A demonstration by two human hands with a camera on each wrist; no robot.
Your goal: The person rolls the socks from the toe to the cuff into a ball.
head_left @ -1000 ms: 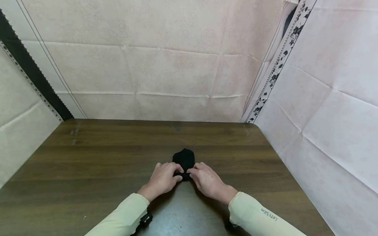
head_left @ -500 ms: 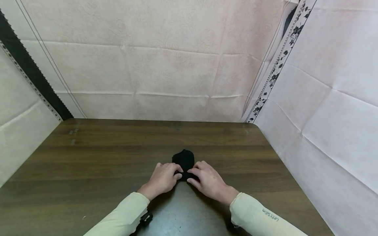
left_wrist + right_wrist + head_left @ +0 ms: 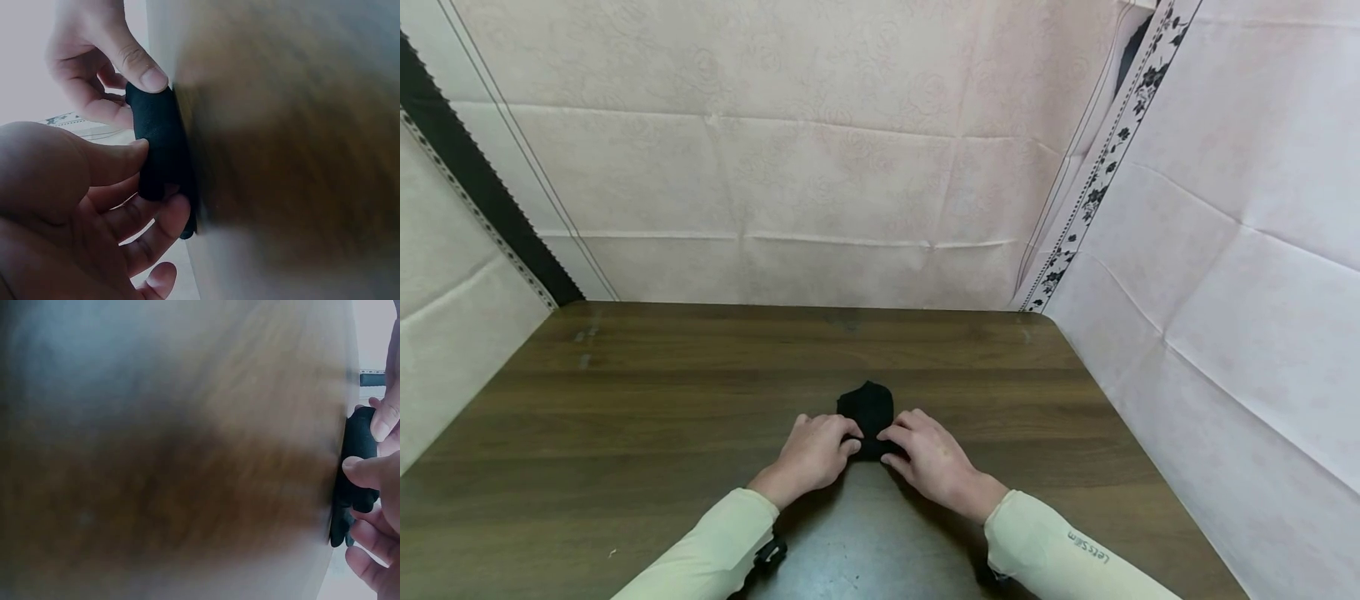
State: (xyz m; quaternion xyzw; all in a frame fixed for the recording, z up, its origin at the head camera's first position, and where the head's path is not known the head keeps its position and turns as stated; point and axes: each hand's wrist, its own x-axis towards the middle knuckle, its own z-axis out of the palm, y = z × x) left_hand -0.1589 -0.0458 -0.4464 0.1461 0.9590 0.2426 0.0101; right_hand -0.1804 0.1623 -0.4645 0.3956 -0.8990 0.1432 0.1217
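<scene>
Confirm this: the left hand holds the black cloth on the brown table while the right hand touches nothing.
Wrong about the right hand: it holds the black cloth too, as the right wrist view shows. The left hand holds it on the brown table.

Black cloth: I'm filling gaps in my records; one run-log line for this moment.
black cloth: near edge rolled | left hand: pinches left end | right hand: pinches right end | table: under cloth

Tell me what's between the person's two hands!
A black cloth lies between the left hand and right hand, which hold it from either side. The head view shows that.
</scene>
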